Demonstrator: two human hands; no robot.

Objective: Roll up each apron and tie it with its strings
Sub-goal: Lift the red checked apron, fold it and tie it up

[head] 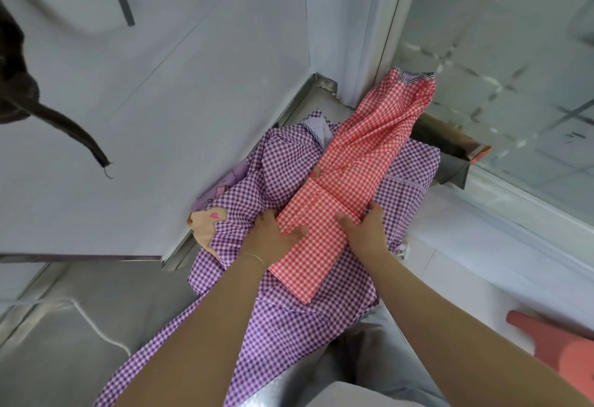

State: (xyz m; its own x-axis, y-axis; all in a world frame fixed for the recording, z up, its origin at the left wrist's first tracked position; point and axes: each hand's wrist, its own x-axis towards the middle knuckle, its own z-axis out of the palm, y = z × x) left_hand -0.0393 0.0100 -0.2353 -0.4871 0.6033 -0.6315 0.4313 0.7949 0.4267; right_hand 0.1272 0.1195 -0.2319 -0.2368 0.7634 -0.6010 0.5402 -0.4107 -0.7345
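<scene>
Red gingham apron lies folded into a long strip on top of purple gingham apron, both on the metal surface by the white wall. Left hand grips the strip's left edge, thumb on top, fingers reaching under the cloth. Right hand holds the right edge, thumb over the fabric, fingers curled round it. Strip's far end is crumpled near the glass panel. Orange object sits at lower right.
</scene>
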